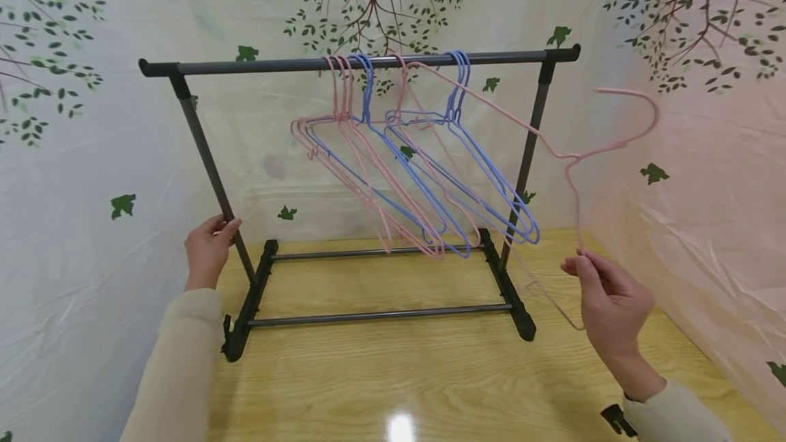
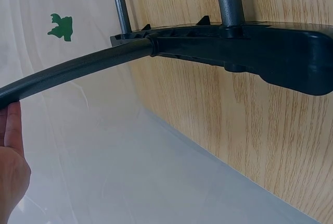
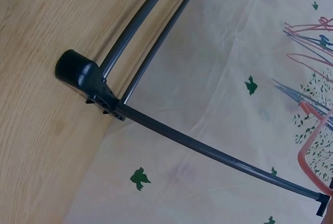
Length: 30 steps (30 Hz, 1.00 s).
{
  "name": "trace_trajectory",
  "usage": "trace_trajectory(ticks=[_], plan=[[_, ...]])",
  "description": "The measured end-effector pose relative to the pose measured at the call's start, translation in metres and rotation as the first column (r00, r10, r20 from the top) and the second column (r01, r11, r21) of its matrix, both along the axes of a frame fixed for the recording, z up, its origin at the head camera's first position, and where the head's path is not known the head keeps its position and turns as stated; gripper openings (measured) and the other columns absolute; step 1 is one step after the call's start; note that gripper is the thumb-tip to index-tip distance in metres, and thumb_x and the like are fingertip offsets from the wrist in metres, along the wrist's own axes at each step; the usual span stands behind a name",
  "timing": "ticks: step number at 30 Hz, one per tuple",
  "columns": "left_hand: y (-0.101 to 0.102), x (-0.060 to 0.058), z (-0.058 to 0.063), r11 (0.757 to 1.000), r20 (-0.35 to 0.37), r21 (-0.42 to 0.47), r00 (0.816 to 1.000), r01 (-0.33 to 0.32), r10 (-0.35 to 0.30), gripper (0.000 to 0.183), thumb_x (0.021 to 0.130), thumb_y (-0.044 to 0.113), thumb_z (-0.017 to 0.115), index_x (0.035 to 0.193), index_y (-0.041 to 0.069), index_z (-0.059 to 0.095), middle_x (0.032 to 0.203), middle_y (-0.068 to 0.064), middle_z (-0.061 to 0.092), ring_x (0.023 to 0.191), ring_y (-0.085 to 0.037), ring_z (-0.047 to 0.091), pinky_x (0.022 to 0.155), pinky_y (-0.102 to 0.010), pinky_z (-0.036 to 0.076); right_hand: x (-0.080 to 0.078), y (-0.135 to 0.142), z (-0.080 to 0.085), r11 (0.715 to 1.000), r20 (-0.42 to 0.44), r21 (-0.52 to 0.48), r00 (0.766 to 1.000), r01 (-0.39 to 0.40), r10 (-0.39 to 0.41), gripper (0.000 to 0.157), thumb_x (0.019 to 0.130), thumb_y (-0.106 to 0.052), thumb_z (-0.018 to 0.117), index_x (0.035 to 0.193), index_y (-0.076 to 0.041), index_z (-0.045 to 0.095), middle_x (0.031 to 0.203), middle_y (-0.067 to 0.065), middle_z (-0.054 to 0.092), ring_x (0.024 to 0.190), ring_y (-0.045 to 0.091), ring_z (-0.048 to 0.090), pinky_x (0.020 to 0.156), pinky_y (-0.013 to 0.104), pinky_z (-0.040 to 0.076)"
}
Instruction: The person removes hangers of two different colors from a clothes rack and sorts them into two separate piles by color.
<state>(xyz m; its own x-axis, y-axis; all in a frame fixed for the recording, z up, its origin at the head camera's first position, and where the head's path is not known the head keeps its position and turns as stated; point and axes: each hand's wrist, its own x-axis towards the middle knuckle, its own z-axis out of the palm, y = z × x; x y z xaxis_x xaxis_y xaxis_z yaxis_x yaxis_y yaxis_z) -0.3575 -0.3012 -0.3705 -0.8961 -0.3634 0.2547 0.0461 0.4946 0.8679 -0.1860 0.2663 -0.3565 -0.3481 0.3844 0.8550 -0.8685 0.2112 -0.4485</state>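
A black clothes rack (image 1: 295, 67) stands on the wooden table, seen in all three views. My left hand (image 1: 209, 251) grips its left post (image 1: 211, 169) between thumb and fingers, low down; in the left wrist view the fingers (image 2: 14, 130) touch that post. In my right hand (image 1: 614, 302) I pinch one side of a pink wire hanger (image 1: 516, 120), held at the rack's right end with its hook pointing up and right. That hanger's corner (image 3: 304, 161) shows at the right wrist view's edge. Pink hangers (image 1: 335, 91) and blue hangers (image 1: 457, 91) hang from the top bar, bunched in groups.
The rack's base has two crossbars (image 1: 381, 316) and black feet (image 1: 522, 322) on the wood-grain table (image 1: 344, 387). Behind and beside it hangs a pale curtain (image 1: 153, 135) printed with branches and green leaves. A small black object (image 1: 617, 420) lies near my right sleeve.
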Motion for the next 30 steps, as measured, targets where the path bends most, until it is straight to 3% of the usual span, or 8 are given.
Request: trace_trajectory(ticks=[9, 13, 16, 23, 27, 30], plan=[[-0.003, 0.002, 0.000, 1.000, 0.014, -0.010, 1.000, -0.001, 0.001, 0.049, 0.100, 0.041, 0.057, 0.132, 0.004, 0.062, 0.121, -0.015, 0.062, 0.082, -0.002, 0.061, 0.087, -0.030, 0.054, 0.000, 0.004, 0.007, 0.978, -0.147, -0.147, 0.981, -0.149, 0.128, 0.011, 0.082, 0.030, 0.053, 0.091, 0.034, 0.057, 0.079, 0.021, 0.072, 0.071, 0.021, 0.071, 0.073, 0.025, 0.057], [-0.004, 0.002, 0.000, 1.000, 0.011, -0.010, 1.000, 0.005, -0.005, 0.048, 0.101, 0.039, 0.057, 0.132, 0.003, 0.062, 0.121, -0.015, 0.062, 0.080, 0.001, 0.060, 0.084, -0.026, 0.053, -0.001, 0.010, 0.011, 0.962, -0.194, -0.209, 0.972, -0.174, 0.134, 0.011, 0.083, 0.029, 0.054, 0.091, 0.034, 0.058, 0.079, 0.024, 0.071, 0.070, 0.023, 0.071, 0.073, 0.027, 0.058], [-0.004, 0.002, -0.001, 1.000, 0.012, -0.006, 1.000, 0.009, -0.009, 0.050, 0.100, 0.041, 0.057, 0.132, 0.003, 0.062, 0.121, -0.015, 0.061, 0.079, 0.002, 0.060, 0.082, -0.024, 0.053, -0.001, 0.016, 0.015, 0.958, -0.203, -0.249, 0.975, -0.145, 0.094, 0.010, 0.084, 0.026, 0.056, 0.091, 0.034, 0.057, 0.077, 0.024, 0.070, 0.068, 0.023, 0.071, 0.073, 0.027, 0.058], [-0.002, 0.001, -0.001, 1.000, 0.024, 0.003, 1.000, 0.012, -0.012, 0.051, 0.100, 0.042, 0.056, 0.133, 0.004, 0.061, 0.121, -0.014, 0.061, 0.081, 0.000, 0.060, 0.091, -0.034, 0.053, 0.000, 0.031, 0.023, 0.947, -0.184, -0.317, 0.983, -0.044, -0.016, 0.016, 0.085, 0.019, 0.063, 0.091, 0.033, 0.058, 0.074, 0.022, 0.070, 0.065, 0.022, 0.070, 0.072, 0.026, 0.058], [-0.001, 0.001, 0.000, 1.000, 0.016, 0.001, 1.000, 0.016, -0.016, 0.051, 0.100, 0.041, 0.057, 0.133, 0.003, 0.062, 0.119, -0.013, 0.061, 0.078, 0.004, 0.059, 0.089, -0.030, 0.053, -0.002, 0.040, 0.026, 0.938, -0.189, -0.348, 0.980, -0.003, -0.066, 0.016, 0.085, 0.018, 0.064, 0.090, 0.033, 0.058, 0.073, 0.022, 0.070, 0.063, 0.022, 0.069, 0.070, 0.025, 0.058], [0.000, 0.001, 0.001, 1.000, 0.009, 0.003, 1.000, 0.015, -0.015, 0.050, 0.100, 0.040, 0.057, 0.133, 0.003, 0.062, 0.118, -0.012, 0.061, 0.076, 0.006, 0.058, 0.085, -0.025, 0.053, -0.003, 0.047, 0.028, 0.935, -0.140, -0.338, 0.977, 0.107, -0.162, 0.015, 0.087, 0.015, 0.064, 0.089, 0.029, 0.062, 0.073, 0.019, 0.070, 0.064, 0.019, 0.070, 0.070, 0.024, 0.057]])
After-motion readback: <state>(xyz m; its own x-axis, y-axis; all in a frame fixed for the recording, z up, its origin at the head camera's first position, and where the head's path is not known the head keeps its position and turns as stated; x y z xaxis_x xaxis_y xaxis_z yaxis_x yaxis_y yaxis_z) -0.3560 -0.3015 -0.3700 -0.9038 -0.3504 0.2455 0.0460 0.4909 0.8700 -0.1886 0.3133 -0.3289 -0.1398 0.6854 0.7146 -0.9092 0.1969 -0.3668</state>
